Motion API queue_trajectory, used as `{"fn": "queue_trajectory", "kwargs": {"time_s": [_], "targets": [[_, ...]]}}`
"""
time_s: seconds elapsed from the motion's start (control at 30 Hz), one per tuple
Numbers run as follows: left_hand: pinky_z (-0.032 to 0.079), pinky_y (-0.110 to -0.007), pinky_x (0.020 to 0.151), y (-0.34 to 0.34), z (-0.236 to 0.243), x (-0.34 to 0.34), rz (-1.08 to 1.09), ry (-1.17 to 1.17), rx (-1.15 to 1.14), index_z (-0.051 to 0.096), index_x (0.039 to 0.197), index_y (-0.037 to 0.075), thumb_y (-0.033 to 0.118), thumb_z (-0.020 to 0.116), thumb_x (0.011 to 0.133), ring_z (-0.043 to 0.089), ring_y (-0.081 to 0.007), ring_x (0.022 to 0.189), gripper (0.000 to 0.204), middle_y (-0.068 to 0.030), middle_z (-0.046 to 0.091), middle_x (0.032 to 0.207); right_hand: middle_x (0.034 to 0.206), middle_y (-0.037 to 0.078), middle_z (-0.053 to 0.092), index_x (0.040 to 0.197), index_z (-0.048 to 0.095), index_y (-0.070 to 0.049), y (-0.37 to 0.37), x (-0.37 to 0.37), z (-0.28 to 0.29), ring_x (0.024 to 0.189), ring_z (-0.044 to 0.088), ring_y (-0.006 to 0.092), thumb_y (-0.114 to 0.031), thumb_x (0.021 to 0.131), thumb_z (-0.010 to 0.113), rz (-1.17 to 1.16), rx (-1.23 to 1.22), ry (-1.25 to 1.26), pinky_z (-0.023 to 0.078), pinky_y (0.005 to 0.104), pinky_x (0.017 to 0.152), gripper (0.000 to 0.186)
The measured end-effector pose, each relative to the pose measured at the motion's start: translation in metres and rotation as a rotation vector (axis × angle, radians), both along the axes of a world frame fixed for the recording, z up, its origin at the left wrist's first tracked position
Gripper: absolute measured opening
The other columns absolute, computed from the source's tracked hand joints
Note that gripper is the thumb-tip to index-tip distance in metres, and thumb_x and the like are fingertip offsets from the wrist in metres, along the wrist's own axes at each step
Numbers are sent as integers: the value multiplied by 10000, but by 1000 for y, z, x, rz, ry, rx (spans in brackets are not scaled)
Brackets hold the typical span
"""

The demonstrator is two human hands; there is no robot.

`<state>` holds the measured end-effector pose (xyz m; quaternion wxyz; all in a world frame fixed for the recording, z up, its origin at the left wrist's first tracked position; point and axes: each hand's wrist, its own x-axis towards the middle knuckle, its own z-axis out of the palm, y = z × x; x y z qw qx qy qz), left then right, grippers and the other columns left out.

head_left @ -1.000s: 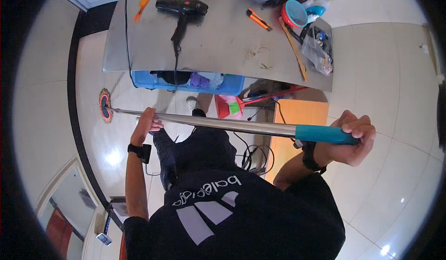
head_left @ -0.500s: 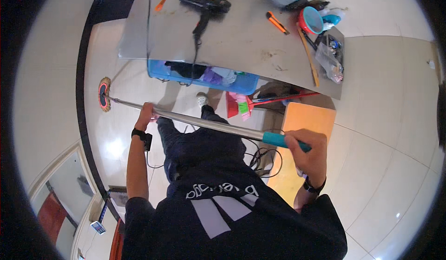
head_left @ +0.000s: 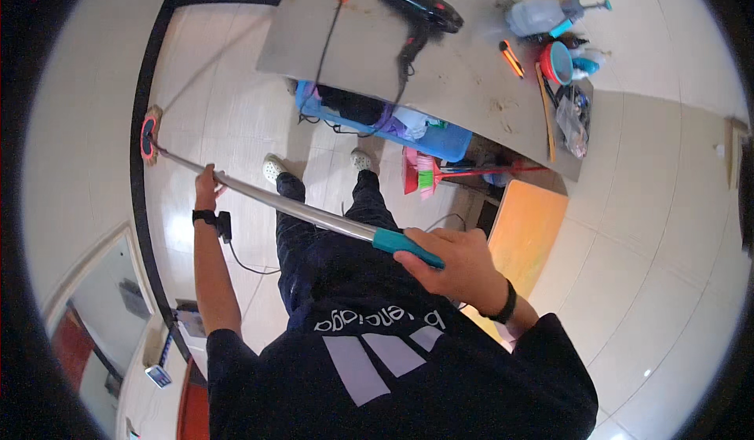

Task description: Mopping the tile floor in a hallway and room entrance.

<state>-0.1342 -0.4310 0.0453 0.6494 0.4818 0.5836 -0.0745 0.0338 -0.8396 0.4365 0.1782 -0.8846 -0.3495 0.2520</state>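
The right hand point(head_left: 463, 269) is nearest, its fingers point(head_left: 428, 242) wrapped around the teal grip point(head_left: 390, 243) of a mop point(head_left: 267, 196). Farther down, the left hand point(head_left: 206, 188) holds the metal pole point(head_left: 330, 219), fingers curled about it. Beyond stands the worktop point(head_left: 452, 78) with a black hair dryer point(head_left: 420, 8) on it and a blue bin point(head_left: 453, 143) of cloths point(head_left: 353, 104) below. The mop head point(head_left: 149, 137) lies at the floor's point(head_left: 212, 118) far edge, beside a dark strip point(head_left: 137, 204)
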Motion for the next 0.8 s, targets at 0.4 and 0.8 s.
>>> {"fn": "queue_trajectory", "kwargs": {"time_s": [0.4,0.8], "targets": [[409,-286,487,-29,12,-23,208,-268,59,451,608,81,328,568,801,457,-123,537,335,-14,423,579,690,60,638,957,631,-120,-27,-11,6,543,616,221,-248,705,721,158,198,94,463,319,449,297],[523,-330,620,-204,74,27,119,-350,-131,506,790,21,349,464,892,539,-171,584,347,-68,516,669,758,102,666,824,667,-64,-166,73,54,561,636,222,-131,631,750,263,213,61,476,291,481,220]]}}
